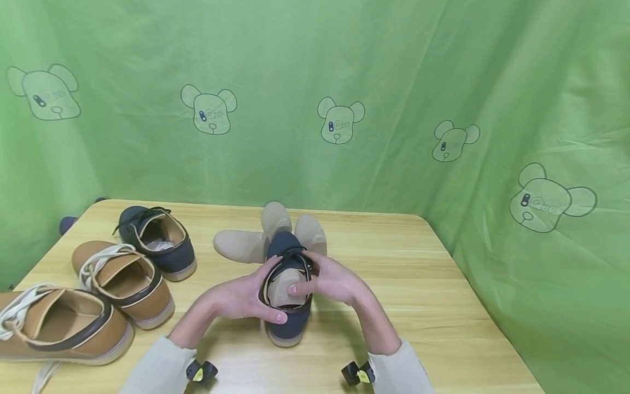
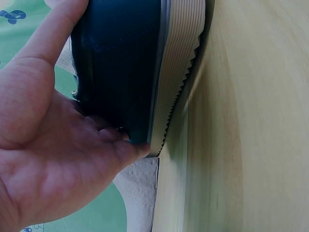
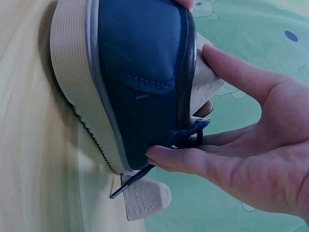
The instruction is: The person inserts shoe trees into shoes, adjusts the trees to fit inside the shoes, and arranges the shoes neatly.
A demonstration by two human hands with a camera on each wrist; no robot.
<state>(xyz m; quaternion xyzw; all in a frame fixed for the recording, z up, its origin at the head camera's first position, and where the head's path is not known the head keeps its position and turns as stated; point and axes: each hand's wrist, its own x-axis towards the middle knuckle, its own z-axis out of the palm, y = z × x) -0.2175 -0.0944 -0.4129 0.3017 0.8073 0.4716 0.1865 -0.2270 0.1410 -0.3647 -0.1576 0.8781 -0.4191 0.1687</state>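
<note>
1. So both hands are on the navy shoe [image 1: 287, 295], lower centre of the head view, standing on the wooden surface [image 1: 443, 306].
2. Left hand [image 1: 246, 298] has its grip curled round the heel side; right hand [image 1: 330, 282] grips the collar and pushes a beige insole [image 1: 281, 287] into the opening.
3. Risk, I'd guess: the insole could buckle or bunch if it catches the collar, and the loose lace [image 3: 133, 181] might get trapped.
4. Spare insoles [image 1: 246, 245] lie just behind; a second navy shoe [image 1: 157, 241] and two tan shoes [image 1: 123, 282] sit at left. Green bear-print curtain [image 1: 339, 123] all round.
</note>
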